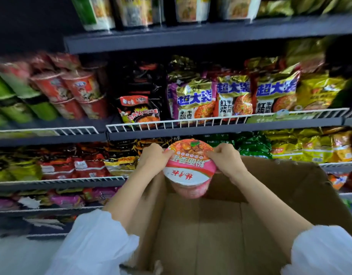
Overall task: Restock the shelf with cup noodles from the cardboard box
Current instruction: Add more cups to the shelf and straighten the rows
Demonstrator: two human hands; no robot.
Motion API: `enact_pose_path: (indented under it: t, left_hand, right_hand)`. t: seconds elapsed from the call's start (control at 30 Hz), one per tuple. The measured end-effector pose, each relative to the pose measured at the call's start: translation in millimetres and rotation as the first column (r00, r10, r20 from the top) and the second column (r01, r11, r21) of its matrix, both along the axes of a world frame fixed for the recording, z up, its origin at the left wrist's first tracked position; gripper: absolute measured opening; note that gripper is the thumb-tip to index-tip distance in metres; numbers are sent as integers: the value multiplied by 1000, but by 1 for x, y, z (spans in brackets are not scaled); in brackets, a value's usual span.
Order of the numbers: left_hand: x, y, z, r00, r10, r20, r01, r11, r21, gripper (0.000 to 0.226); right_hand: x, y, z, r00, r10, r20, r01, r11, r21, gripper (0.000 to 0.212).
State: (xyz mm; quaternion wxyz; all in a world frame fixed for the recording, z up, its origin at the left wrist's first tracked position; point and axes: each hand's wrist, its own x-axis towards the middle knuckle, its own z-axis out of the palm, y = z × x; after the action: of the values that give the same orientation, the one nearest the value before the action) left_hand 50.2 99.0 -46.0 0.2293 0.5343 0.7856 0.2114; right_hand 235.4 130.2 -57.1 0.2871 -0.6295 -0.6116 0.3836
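**Both hands holding 1 cup of noodles above the box**

A person in pale sleeves (95, 241) is standing at a dark shelf (191, 39) and holding 1 cup noodle (189, 165) in the air with 2 hands. The left hand (154, 158) is gripping the cup's left rim, fingers curled over the lid's edge; the right hand (225, 159) is gripping the right rim the same way. The cup is tilting its pink and white lid toward the person, and it is hanging over the far end of the open cardboard box (290, 187), just in front of the lower rows of the shelf. The part of the box floor in view is showing only bare cardboard. On the shelf behind, red cups (72, 90) are sitting at the left, black packets (139, 110) in the middle, and gold bags (234, 94) with blue lettering are leaning against a white wire rail (220, 121). Green and yellow packets (290, 145) are filling the row beside the right hand.
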Motion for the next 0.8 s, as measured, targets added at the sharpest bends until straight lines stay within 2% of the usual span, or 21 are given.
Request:
enact_pose_path:
  t: [0.07,0.1,0.17,0.23,0.37,0.43,0.6,0.63,0.73,0.8]
  left_hand:
    - [-10,-13,32,988,61,140,-82,985,154,40]
    - [-15,-20,45,957,98,274,-160,964,213,36]
    - [-25,-31,70,823,139,551,-334,903,271,26]
    - [-39,-39,89,679,146,720,-483,827,287,23]
    - [-69,-51,115,431,68,900,-685,674,277,17]
    - [-88,-61,123,351,2,936,-737,617,276,15]
    - [-146,-102,130,327,-38,944,-833,461,306,12]
    - [-161,-111,130,325,-35,945,-849,429,308,14]
    - [-205,-137,128,339,-2,941,-873,373,315,17]
    - [-239,-154,127,351,3,936,-881,340,329,19]
  right_hand:
    - [-11,-5,29,995,-44,-93,57,987,149,34]
    - [-17,-8,44,986,-45,-163,79,976,203,32]
    - [-30,-12,71,955,-7,-295,93,956,277,30]
    - [-50,-12,90,912,69,-404,54,957,286,28]
    - [-99,-17,113,780,217,-586,-63,960,272,25]
    - [-126,-22,123,721,274,-636,-108,951,288,25]
    - [-211,-39,135,619,451,-643,-297,892,340,23]
    - [-234,-45,134,595,476,-647,-345,879,329,29]
    - [-299,-66,131,507,502,-700,-447,848,285,43]
    - [-340,-81,129,482,514,-710,-483,832,274,40]
